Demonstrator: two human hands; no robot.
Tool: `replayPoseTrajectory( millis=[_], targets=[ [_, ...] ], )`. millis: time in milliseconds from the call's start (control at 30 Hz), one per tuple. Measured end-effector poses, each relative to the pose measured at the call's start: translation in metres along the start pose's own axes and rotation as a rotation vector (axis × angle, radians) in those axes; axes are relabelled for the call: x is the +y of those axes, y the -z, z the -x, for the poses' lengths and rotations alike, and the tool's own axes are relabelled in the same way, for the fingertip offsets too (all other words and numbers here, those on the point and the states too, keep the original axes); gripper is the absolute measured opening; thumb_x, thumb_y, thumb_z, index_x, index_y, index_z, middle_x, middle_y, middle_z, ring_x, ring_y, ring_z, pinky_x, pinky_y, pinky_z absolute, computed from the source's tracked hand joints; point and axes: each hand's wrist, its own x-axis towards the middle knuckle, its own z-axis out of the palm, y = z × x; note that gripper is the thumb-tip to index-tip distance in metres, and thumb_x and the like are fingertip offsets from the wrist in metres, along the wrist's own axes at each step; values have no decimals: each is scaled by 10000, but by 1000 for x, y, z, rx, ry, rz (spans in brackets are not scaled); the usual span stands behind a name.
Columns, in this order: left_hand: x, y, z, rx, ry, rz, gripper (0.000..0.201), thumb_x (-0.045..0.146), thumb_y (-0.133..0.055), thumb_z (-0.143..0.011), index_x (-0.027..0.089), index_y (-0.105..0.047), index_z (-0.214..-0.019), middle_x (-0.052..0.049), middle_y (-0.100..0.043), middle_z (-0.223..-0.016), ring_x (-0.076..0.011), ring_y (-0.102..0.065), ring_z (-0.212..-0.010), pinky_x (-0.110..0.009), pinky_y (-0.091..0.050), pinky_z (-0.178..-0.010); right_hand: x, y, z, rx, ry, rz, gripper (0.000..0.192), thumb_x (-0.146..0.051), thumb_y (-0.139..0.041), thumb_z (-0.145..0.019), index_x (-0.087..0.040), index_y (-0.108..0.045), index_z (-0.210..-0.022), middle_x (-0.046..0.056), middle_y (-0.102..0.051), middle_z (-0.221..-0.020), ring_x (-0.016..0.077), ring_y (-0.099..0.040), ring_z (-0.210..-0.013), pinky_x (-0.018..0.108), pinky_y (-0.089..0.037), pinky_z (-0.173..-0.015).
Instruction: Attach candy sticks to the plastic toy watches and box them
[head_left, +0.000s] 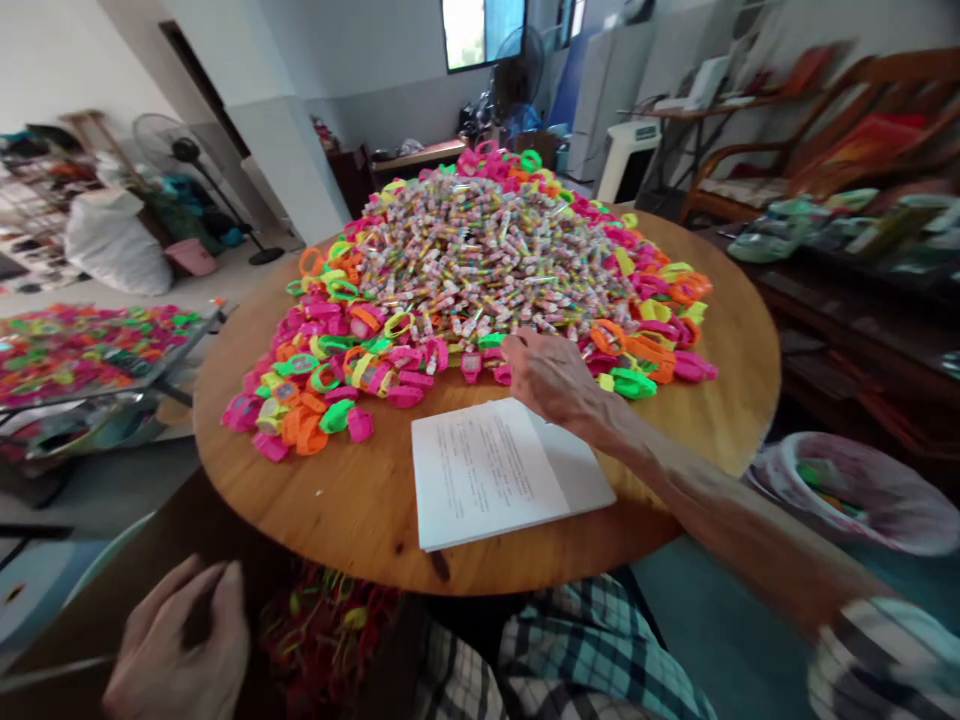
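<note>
The right hand point(551, 378) is reaching across the round wooden counter point(360, 500) and is resting at the near edge of a big heap of small wrapped pieces point(487, 265), its fingers curled down among them; the view is too soft there to tell whether it is pinching one or only touching the heap. Bright plastic rings point(322, 395) in pink, orange, green and yellow are lying in a band around the heap, spreading toward the near left of the counter. A stack of printed paper sheets point(487, 470) is lying flat just beside the right hand, between the heap and the person's body. The left hand point(176, 645) is hanging low at the counter's near left edge, fingers loosely bent and spread, gripping nothing. Just to its right, below the counter's rim, more coloured rings point(330, 625) are showing in shadow. A plastic-lined bin point(862, 490) is sitting to the right, and a tray of rings point(82, 350) is standing well apart on the left.
</note>
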Motion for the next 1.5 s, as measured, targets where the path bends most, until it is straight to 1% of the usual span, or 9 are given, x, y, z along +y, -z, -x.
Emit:
replayPoseTrajectory(
  millis=[67,167,300,433,600,767,933,1233,1500],
  targets=[
    [13,-19,-11,-20,-22,45,194,374,-701,-904,205,-738,-992,-94,-755,-1109,-268,-732,-963,-463,-610,-947,-18,18,11,-119,30,72,238,-62,-502,-904,-115,-703,-1020,133,-701,-978,151,-475,-645,342,-204,-576],
    [41,-56,-33,-166,-14,166,306,395,-673,-935,176,-722,-1143,-72,-757,-989,-165,-686,-721,-311,-593,-731,-35,31,27,-317,139,158,259,-56,-502,-863,-136,-709,-995,107,-697,-948,155,-469,-638,354,-154,-574],
    [67,-101,-62,-309,92,87,479,521,-638,-927,154,-698,-1229,-81,-753,-910,-205,-686,-729,-337,-539,-711,-40,15,37,-393,284,120,203,-71,-531,-878,-146,-714,-925,113,-682,-988,182,-540,-738,348,-195,-605],
    [79,-123,-83,-403,190,-24,439,579,-595,-931,172,-756,-967,-96,-744,-806,-273,-701,-785,-375,-489,-729,-37,-15,39,-337,340,63,221,-135,-513,-987,-147,-726,-933,121,-682,-996,226,-595,-878,348,-310,-701],
    [73,-130,-87,-406,122,44,313,441,-579,-939,189,-731,-832,-60,-710,-730,-216,-636,-691,-338,-450,-680,-29,-28,50,-250,269,24,321,-290,-467,-1082,-138,-738,-1002,126,-680,-1013,241,-599,-914,366,-373,-793],
    [68,-119,-73,-367,-58,234,222,369,-615,-944,182,-696,-858,-36,-675,-774,-164,-599,-673,-292,-478,-645,-18,-31,63,-191,253,-27,251,-234,-505,-1051,-156,-743,-1047,113,-664,-1014,248,-583,-928,372,-370,-794],
    [94,-111,-77,-341,-283,357,96,263,-628,-982,185,-682,-963,-68,-699,-1002,-168,-672,-875,-294,-565,-772,-17,-35,63,-162,256,-33,254,-207,-496,-1052,-155,-744,-1063,109,-650,-981,235,-565,-911,363,-362,-785],
    [134,-136,-103,-447,-592,343,55,222,-689,-961,182,-717,-988,-108,-713,-1164,-245,-699,-1086,-374,-591,-890,-16,-39,63,-143,246,-55,279,-235,-469,-1081,-153,-732,-1128,105,-659,-1030,237,-565,-949,371,-349,-805],
    [161,-152,-107,-634,-705,314,140,262,-631,-995,187,-731,-932,-85,-714,-1020,-223,-686,-977,-363,-570,-841,-14,-43,64,-105,270,-50,250,-201,-479,-1064,-148,-721,-1091,106,-647,-1006,232,-532,-926,381,-322,-781]
  ],
)
